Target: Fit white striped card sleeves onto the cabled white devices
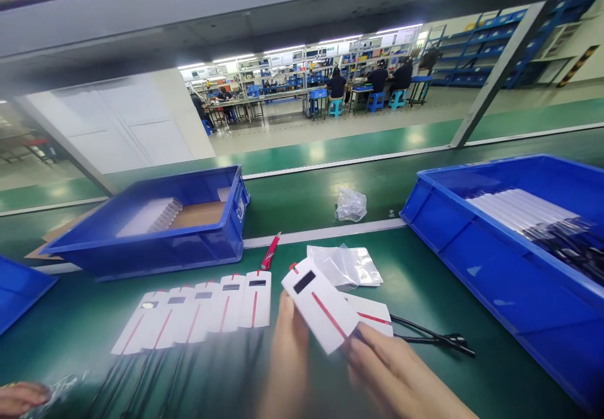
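My left hand (pixel 287 350) and my right hand (pixel 384 359) are closed on a flat white device (pixel 321 306) with a dark window, a red stripe and a red tab. It is tilted above the green table; my left fingers grip its left edge and my right fingers its lower right corner. Behind it, a second white device (pixel 372 315) lies with its black cables (pixel 436 338) running right. To the left, several similar devices (pixel 226 302) lie in an overlapping row, cables toward me. Clear plastic bags (pixel 344 265) lie just beyond the held device.
A red utility knife (pixel 271 252) lies near a blue bin (pixel 170 249) with white pieces inside. At right, another blue bin (pixel 491 268) holds stacked white devices. A crumpled plastic bag (pixel 350 205) lies farther back. Another person's hand (pixel 23 398) touches clear plastic at lower left.
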{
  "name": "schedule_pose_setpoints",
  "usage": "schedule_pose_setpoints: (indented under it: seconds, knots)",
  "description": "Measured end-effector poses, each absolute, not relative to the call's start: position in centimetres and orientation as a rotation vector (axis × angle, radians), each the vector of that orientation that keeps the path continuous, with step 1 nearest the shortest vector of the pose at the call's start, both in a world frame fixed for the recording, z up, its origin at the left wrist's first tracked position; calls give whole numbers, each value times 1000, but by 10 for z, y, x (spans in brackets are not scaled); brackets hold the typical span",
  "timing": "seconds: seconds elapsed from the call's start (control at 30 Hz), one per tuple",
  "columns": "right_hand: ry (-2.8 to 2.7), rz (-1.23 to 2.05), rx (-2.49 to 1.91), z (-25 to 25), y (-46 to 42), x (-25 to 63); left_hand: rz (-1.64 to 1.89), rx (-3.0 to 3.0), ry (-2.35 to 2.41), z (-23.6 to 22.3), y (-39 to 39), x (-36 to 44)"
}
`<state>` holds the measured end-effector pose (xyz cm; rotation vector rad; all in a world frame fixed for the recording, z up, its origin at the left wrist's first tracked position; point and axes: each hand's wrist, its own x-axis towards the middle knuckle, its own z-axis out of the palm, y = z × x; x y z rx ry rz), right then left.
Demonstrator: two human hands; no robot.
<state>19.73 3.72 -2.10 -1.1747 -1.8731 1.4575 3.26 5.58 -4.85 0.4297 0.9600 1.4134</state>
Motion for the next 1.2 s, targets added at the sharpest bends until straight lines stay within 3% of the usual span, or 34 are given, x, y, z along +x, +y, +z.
schedule_pose_setpoints:
  seconds: [0.1,0.17,0.27,0.37,0.67,0.83,1.07,1.2]
  knots:
    - [-2056,1130,-1285,-52,42,201,1476,850,1217,-56,50,27]
    - [-2168,963,-1288,-73,42,204,1288,1084,1380,-55,43,25]
    - [-2201,939,-1323,-98,37,204,1029,1229,1548,-51,34,22]
    - [-2216,919,-1341,-111,30,204,1042,1310,1542,-49,33,17]
    - [-2000,1139,-1292,-78,23,210,1154,1263,1336,-52,28,20]
    - [-1988,1256,-1215,-84,31,209,1111,1159,1257,-61,30,22]
    - [-1890,1607,-1030,-70,44,220,1382,1293,1264,-71,30,27]
    - [-1822,1514,-1064,-58,60,214,1404,1356,1222,-78,34,30]
